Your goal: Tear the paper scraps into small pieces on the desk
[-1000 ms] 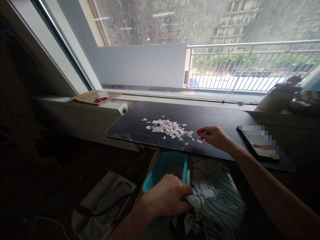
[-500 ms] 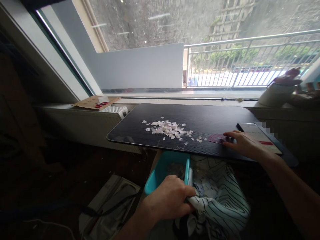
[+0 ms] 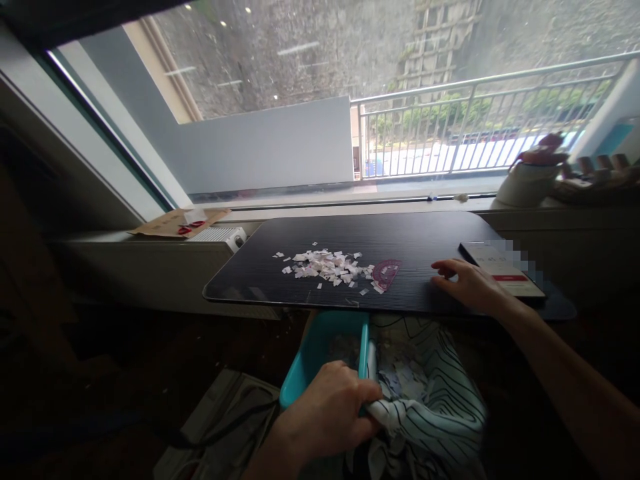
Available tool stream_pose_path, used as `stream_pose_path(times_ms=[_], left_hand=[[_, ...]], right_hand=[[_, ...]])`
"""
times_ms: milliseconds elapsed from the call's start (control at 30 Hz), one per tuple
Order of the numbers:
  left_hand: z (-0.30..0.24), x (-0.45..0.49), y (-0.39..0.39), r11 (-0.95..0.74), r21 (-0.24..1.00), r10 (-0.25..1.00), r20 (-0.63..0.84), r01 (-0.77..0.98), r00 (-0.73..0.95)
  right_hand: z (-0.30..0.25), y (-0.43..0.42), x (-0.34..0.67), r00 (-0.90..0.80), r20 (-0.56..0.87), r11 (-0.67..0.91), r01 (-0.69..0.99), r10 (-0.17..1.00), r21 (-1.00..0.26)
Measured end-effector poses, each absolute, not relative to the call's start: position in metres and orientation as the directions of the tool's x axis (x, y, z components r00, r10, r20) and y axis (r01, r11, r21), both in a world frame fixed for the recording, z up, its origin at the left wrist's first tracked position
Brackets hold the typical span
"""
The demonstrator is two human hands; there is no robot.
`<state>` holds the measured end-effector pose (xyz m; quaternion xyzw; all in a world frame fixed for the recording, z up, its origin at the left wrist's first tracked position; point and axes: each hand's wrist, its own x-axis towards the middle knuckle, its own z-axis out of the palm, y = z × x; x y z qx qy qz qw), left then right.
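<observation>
My left hand (image 3: 333,403) is closed around the bunched edge of a pale striped cloth (image 3: 435,413), which sags like a pouch with paper scraps in its hollow. Just above the dark tabletop, or resting on it, my right hand (image 3: 463,280) has thumb and fingers slightly apart and nothing in them. To its left a pinkish see-through protractor (image 3: 386,273) lies against the right end of a heap of small white paper pieces (image 3: 327,267). A phone (image 3: 505,267) with its screen lit is beside the right hand, partly behind it.
A turquoise bin (image 3: 300,370) stands below the front edge of the black table (image 3: 410,233), left of the cloth. Red-handled scissors (image 3: 193,228) and brown cardboard (image 3: 160,225) lie on the sill at left. A white pot (image 3: 525,183) stands by the window at right.
The protractor has moved left to the paper heap, and scattered pieces there are now closer together. My right hand has let go of it. My left hand keeps its grip on the cloth.
</observation>
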<state>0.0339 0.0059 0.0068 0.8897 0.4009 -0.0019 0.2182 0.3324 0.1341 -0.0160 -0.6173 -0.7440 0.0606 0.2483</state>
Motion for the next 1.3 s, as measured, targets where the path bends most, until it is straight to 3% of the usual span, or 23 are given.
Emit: stream_pose_path(times_ms=[200, 333, 400, 600, 767, 867, 1000, 1133, 1300], left_hand=[[0.008, 0.033, 0.007, -0.590, 0.364, 0.712, -0.186, 0.721, 0.677], [0.008, 0.030, 0.007, -0.581, 0.366, 0.717, -0.192, 0.727, 0.670], [0.007, 0.028, 0.007, -0.577, 0.369, 0.719, -0.194, 0.729, 0.668], [0.004, 0.025, 0.003, -0.560, 0.390, 0.731, -0.183, 0.731, 0.657], [0.001, 0.021, -0.001, -0.473, 0.442, 0.776, -0.200, 0.762, 0.598], [0.003, 0.019, -0.003, -0.446, 0.446, 0.791, -0.208, 0.776, 0.575], [0.011, 0.019, -0.004, -0.435, 0.427, 0.786, -0.249, 0.793, 0.565], [0.016, 0.019, -0.007, -0.442, 0.424, 0.772, -0.268, 0.791, 0.576], [0.014, 0.019, -0.013, -0.455, 0.391, 0.792, -0.233, 0.800, 0.564]], right_hand=[[0.001, 0.176, 0.280, -0.528, 0.269, 0.591, 0.683, 0.806, -0.429], [0.015, 0.202, 0.258, -0.620, 0.051, 0.575, 0.690, 0.783, -0.439], [0.019, 0.204, 0.259, -0.596, 0.025, 0.547, 0.719, 0.803, -0.428], [0.008, 0.185, 0.287, -0.454, 0.119, 0.458, 0.778, 0.883, -0.430], [-0.021, 0.165, 0.306, -0.287, 0.249, 0.379, 0.679, 0.925, -0.629], [-0.032, 0.152, 0.299, -0.144, 0.326, 0.350, 0.536, 0.934, -0.768], [-0.032, 0.143, 0.274, -0.025, 0.294, 0.287, 0.312, 0.955, -0.906], [-0.031, 0.145, 0.254, -0.040, 0.329, 0.328, 0.260, 0.943, -0.908], [-0.037, 0.145, 0.253, -0.048, 0.391, 0.379, 0.383, 0.919, -0.843]])
